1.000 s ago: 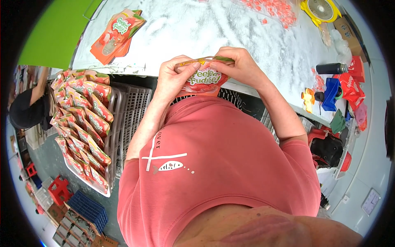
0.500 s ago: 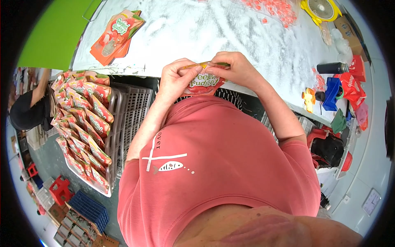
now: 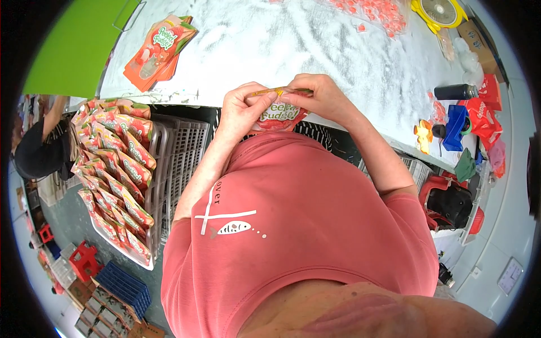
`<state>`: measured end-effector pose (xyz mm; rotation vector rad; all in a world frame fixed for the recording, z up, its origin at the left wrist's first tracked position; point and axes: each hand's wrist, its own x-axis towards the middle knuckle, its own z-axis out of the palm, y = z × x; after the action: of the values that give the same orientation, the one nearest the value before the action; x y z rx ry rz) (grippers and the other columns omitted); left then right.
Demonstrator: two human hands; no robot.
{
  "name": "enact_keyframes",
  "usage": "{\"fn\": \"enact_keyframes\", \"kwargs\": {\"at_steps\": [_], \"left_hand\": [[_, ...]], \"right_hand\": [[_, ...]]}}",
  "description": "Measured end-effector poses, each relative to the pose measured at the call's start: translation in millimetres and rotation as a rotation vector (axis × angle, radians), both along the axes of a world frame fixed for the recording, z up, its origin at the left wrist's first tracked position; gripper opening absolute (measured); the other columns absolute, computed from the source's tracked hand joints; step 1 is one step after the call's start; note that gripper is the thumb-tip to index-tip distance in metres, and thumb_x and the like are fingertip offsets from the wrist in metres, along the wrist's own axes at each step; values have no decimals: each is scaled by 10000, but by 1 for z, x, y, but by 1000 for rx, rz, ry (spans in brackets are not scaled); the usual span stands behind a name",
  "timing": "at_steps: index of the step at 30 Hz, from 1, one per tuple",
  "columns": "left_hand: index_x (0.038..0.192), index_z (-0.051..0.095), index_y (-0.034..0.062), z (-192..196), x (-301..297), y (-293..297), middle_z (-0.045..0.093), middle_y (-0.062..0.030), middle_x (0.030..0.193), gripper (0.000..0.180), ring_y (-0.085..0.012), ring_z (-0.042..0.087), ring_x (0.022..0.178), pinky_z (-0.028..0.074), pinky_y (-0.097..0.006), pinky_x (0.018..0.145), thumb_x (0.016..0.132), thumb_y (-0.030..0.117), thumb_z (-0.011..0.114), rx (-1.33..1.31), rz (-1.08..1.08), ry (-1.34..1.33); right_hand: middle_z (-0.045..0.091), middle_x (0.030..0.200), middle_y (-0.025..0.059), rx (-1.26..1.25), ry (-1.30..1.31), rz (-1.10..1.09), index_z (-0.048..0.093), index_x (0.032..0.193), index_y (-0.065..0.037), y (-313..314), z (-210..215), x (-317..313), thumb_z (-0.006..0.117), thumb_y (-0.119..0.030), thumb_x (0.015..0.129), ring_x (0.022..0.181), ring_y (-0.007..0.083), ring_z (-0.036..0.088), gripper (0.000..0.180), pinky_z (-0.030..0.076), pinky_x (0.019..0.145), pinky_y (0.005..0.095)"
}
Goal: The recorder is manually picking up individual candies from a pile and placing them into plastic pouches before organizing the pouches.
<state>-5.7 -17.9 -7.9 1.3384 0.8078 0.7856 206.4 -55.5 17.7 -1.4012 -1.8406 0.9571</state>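
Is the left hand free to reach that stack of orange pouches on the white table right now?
Probably not yet: the left hand and right hand both pinch the top edge of a red pouch. The table toward the stack looks unobstructed.

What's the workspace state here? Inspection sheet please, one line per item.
Surface: white table, powdery-looking.
Job's things: red snack pouch, held upright at its top edge by both hands.
Clutter: stack of flat pouches, pink sweets, yellow fan, black bottle, blue holder.
Grips: left hand and right hand pinch the pouch top.
Cables: nothing seen.
Surroundings: tray of filled pouches, grey crate, another person at left.
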Motion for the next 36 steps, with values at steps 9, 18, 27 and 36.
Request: {"fn": "enact_keyframes", "kwargs": {"at_steps": [9,18,27,36], "left_hand": [[851,713,-8,0,3,-2,645,-29,796,84,-69,585,726,467,-222,641,882,69,704,-42,-17,10],[863,717,-8,-2,5,-1,647,-30,805,85,-68,584,704,467,-221,628,882,73,704,-32,-18,24],[875,718,-16,2,6,-3,621,-13,781,89,-44,545,651,428,-202,564,894,65,686,22,-57,51],[876,711,-23,9,2,-1,600,-1,756,71,-36,518,642,387,-210,541,893,28,664,71,-72,-3]], "right_hand": [[624,751,29,-25,52,-5,717,898,-11,-5,-5,2,703,-194,884,666,100,550,183,434,594,256],[611,729,30,1,53,3,724,898,-10,-5,-6,3,697,-175,879,656,99,531,168,418,585,259],[583,708,28,33,76,35,731,909,-16,-11,-4,5,684,-145,878,638,105,500,140,402,577,261],[564,723,30,-85,126,63,708,955,3,-14,13,10,671,-151,899,659,99,493,168,397,594,263]]}}
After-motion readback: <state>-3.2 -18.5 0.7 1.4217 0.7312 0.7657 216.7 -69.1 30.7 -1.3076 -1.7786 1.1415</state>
